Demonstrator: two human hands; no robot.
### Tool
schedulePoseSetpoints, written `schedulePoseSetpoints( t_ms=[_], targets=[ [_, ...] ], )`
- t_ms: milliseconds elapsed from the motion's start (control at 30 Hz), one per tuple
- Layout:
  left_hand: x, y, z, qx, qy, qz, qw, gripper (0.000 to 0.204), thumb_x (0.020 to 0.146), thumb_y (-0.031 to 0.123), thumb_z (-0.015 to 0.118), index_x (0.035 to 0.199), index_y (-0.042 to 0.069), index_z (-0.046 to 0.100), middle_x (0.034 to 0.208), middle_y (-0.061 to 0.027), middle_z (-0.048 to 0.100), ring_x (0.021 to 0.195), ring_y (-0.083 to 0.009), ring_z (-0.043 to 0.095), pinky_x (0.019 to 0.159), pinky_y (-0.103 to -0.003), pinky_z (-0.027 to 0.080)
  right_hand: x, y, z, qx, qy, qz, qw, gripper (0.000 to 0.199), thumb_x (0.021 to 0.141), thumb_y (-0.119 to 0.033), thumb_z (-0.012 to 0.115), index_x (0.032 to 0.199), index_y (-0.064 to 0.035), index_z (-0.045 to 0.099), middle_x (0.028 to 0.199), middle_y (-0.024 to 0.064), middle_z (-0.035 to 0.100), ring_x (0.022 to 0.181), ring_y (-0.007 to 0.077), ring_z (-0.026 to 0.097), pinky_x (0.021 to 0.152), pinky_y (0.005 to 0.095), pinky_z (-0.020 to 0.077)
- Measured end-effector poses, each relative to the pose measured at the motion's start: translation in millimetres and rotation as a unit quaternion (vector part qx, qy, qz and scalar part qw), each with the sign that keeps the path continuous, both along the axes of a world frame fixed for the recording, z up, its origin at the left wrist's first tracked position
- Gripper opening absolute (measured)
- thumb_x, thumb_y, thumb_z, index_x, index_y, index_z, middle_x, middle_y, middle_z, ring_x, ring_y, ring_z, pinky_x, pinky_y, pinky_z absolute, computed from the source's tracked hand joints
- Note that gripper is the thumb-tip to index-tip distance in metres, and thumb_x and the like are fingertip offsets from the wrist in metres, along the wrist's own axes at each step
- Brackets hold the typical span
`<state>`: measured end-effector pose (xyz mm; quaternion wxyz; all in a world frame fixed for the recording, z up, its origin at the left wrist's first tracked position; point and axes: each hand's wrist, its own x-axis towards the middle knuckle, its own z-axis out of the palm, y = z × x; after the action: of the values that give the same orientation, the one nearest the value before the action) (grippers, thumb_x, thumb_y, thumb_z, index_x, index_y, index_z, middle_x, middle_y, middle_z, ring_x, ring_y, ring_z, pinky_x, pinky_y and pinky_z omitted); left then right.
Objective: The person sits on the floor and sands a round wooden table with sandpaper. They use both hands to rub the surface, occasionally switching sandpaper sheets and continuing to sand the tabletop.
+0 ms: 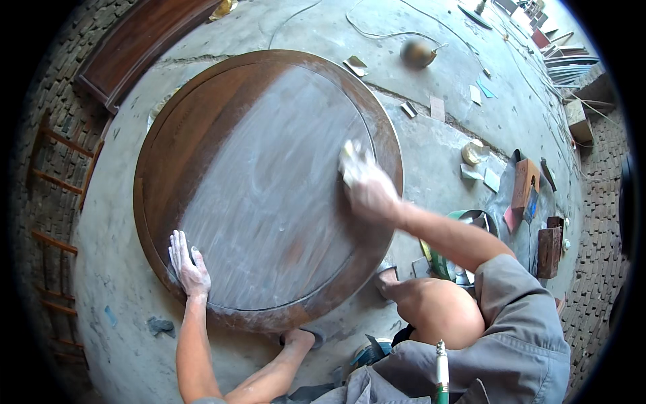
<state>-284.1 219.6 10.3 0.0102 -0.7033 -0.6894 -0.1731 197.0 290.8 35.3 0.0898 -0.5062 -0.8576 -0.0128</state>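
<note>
a dusty grey concrete floor (444, 145) fills the scene, cracked across its upper part and lit by flat daylight. brick paving (47, 74) borders it on the left, where a wooden ladder (57, 195) lies, and again on the right. a curved dark wood piece (134, 44) rests at the top left. cables (383, 30), paper scraps and small wooden blocks (548, 249) lie scattered on the right.

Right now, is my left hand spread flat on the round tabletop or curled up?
Spread flat: the left hand lies palm down, fingers extended, on the round wooden tabletop's near rim.
</note>
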Motion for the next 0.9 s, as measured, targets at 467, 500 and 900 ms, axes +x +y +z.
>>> schedulePoseSetpoints(
  t_ms=[467,500,900],
  targets=[
    [-3.3,-2.7,1.2,-0.005,-0.003,0.004,1.0,0.055,0.103,0.017,0.045,0.155,0.0,0.041,0.163,-0.0184,0.038,0.154,-0.035,0.03,0.127,-0.049,0.019,3.7,25.7,-11.7,0.032,0.058,0.056,0.996,0.062,0.086,-0.017,0.056,0.14,0.0128,0.05,0.15,0.0341,0.046,0.145,0.045,0.042,0.122,0.0521,0.032],
    [2.1,2.7,0.2,-0.003,-0.009,-0.003,1.0,0.055,0.103,0.017,0.045,0.155,0.0,0.041,0.163,-0.0184,0.038,0.154,-0.035,0.03,0.127,-0.049,0.019,26.7,56.9,-27.0,0.041,0.069,0.011,0.997,0.062,0.087,-0.017,0.057,0.14,0.0131,0.05,0.15,0.0336,0.047,0.145,0.0453,0.041,0.121,0.0516,0.0323],
    [6.1,4.1,4.1,-0.004,-0.009,-0.007,1.0,0.056,0.103,0.017,0.045,0.155,0.0,0.04,0.163,-0.0184,0.038,0.154,-0.0348,0.03,0.127,-0.049,0.018,38.5,113.1,-21.6,0.084,0.057,-0.09,0.991,0.058,0.089,-0.016,0.055,0.14,0.0102,0.051,0.153,0.0331,0.044,0.148,0.0442,0.038,0.124,0.0523,0.0288]
  ],
)
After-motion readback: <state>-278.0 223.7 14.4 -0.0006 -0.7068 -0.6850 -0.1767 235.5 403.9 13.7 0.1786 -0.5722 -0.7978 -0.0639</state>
